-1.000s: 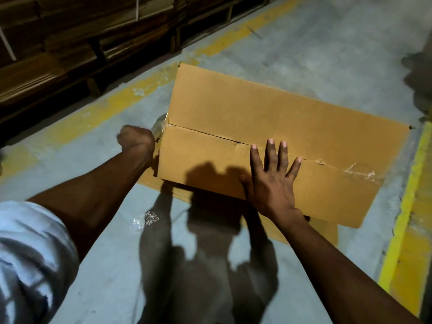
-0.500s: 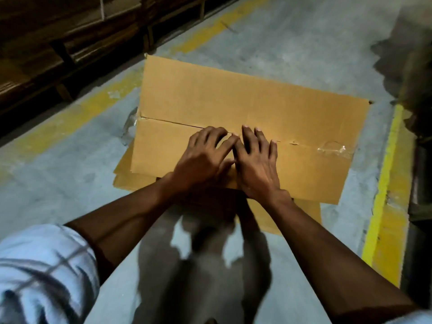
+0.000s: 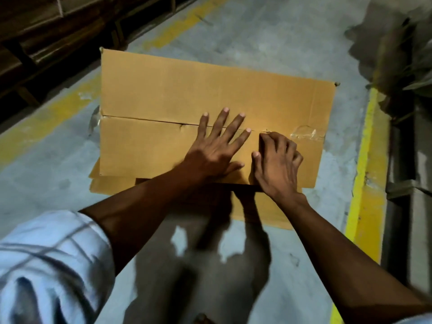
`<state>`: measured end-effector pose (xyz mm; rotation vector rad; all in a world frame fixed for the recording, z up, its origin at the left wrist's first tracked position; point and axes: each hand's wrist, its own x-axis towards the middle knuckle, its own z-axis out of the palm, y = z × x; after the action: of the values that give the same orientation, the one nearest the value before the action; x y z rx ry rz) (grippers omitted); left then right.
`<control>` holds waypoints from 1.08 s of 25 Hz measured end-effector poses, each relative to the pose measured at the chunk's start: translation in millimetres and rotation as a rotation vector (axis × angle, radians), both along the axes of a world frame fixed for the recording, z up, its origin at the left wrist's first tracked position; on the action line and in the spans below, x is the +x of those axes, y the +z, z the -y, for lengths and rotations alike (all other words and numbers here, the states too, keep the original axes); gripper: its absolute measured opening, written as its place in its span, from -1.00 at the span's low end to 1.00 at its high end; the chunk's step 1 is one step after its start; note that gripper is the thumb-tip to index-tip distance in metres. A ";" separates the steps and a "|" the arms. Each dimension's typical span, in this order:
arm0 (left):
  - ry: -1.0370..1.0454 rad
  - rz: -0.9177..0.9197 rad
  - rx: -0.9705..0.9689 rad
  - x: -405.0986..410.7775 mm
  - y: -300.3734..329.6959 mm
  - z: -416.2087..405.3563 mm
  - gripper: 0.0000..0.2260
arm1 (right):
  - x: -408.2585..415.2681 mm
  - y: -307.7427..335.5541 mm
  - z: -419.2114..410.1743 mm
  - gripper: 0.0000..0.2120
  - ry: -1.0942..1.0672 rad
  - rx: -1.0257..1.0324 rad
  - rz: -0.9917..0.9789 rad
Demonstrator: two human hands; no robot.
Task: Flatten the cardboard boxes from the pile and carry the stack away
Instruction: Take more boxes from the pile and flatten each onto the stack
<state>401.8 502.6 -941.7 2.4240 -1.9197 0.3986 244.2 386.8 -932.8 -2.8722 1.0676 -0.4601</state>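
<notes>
head view, box: a cardboard box (image 3: 210,94) is seen lying on the grey floor (image 3: 268,38), on top of more flat cardboard (image 3: 112,185) that pokes out at its near edge.
head view, seam: a seam (image 3: 145,119) is run across the box's top between two flaps, with clear tape (image 3: 306,133) left at its right end and a crumpled bit at the left end.
head view, left hand: the left hand (image 3: 215,148) is laid flat on the near flap, fingers straight and spread wide, tips reaching over the seam.
head view, right hand: the right hand (image 3: 275,164) is set just beside it, fingers curled, tips dug in right at the seam near the tape. Whether anything is actually pinched can't be told.
head view, surroundings: yellow floor lines (image 3: 364,160) are painted on both sides, and dark wooden pallets (image 3: 46,38) are stacked at upper left.
</notes>
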 end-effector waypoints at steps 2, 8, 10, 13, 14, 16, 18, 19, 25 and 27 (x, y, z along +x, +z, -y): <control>0.012 0.013 0.021 -2.1 -7.3 1.8 -0.16 | 1.8 5.1 8.8 -0.63 -0.200 0.105 0.215; 0.035 0.055 0.035 -2.8 -10.6 1.1 -0.08 | -2.5 11.4 45.8 -0.65 -0.492 0.306 0.433; 0.029 0.047 0.040 -1.9 -8.4 3.9 -0.05 | -6.1 13.7 51.4 -0.74 -0.479 0.244 0.403; 0.029 0.048 0.057 -1.3 -7.8 4.4 0.01 | -8.8 16.4 60.5 -0.80 -0.486 0.186 0.352; 0.031 0.048 0.062 -2.2 -7.6 3.9 0.02 | -10.1 18.5 62.9 -0.79 -0.489 0.181 0.349; 0.037 0.046 0.068 -4.5 -6.9 3.1 0.03 | -20.2 21.4 73.2 -0.77 -0.546 0.201 0.383; 0.043 0.051 0.075 -3.6 -5.9 2.0 0.04 | -38.1 16.4 91.6 -0.78 -0.644 0.250 0.419; 0.044 0.056 0.078 -2.4 -5.4 1.0 0.04 | -47.1 13.2 101.6 -0.77 -0.690 0.298 0.436; 0.059 0.063 0.085 -2.9 -0.1 -3.6 0.04 | -80.9 3.5 133.2 -0.92 -0.819 0.810 0.791; 0.060 0.063 0.100 -3.5 1.1 -4.4 0.05 | -80.2 -5.1 131.7 -0.87 -0.837 0.906 0.731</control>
<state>398.3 507.0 -940.6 2.5665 -1.9411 0.3946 164.0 255.1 -937.9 -1.2508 1.6484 -0.7080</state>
